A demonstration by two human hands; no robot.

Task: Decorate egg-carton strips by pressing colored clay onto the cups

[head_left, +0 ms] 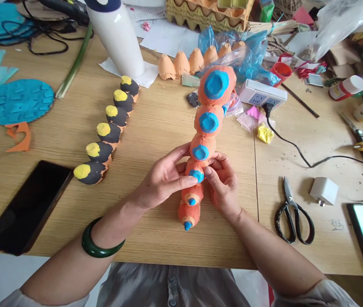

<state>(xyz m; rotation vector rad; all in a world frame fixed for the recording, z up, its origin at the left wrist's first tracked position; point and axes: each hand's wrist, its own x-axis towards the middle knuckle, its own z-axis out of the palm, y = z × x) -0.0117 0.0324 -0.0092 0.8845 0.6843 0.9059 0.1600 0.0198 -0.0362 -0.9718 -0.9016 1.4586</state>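
Between my two hands is an egg carton strip, its row of cups coated in orange clay with blue clay on the tips. It is held raised and tilted, the far end higher. My left hand grips one side, its thumb lying across a blue-tipped cup near the close end. From the other side my right hand holds the same cup, thumb at the blue patch's edge and fingers curled behind. The two cups nearest me have small blue points, with bare carton showing around them. What the fingers do underneath is hidden.
To the left lie a black-and-yellow carton strip and a dark phone. At right are scissors, a white charger and a power strip with a cable. Behind stand a white bottle and a plain carton strip.
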